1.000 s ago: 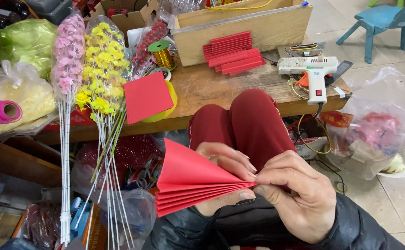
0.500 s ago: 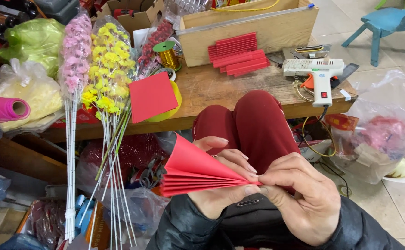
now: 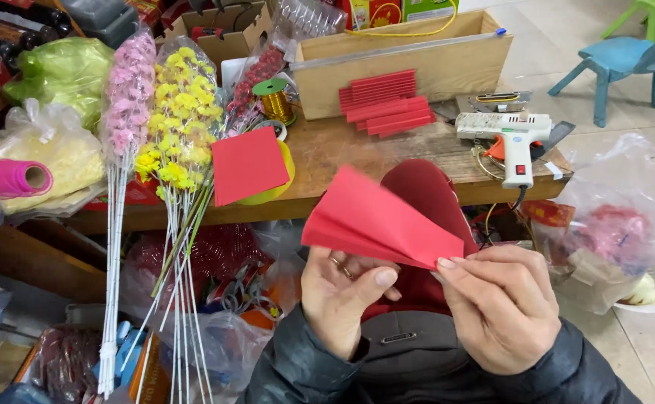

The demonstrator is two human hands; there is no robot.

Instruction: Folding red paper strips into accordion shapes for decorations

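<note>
Cluttered wooden workbench [image 3: 387, 153], both hands [image 3: 417, 299] pinching pleated red paper fan [image 3: 376, 221]

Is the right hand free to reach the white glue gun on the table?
Probably not yet: the right hand pinches the folded red paper. The glue gun itself lies uncovered beyond the knee.

White glue gun [image 3: 513, 144] lies at the wooden table's [image 3: 357, 161] right end; stacked red folded papers [image 3: 387, 101] against a wooden box [image 3: 417, 63]; gold ribbon spool [image 3: 273, 99] nearby; pink [image 3: 127, 97] and yellow flower stems [image 3: 178, 120] lean left; blue chair [image 3: 626, 63] beyond.
</note>
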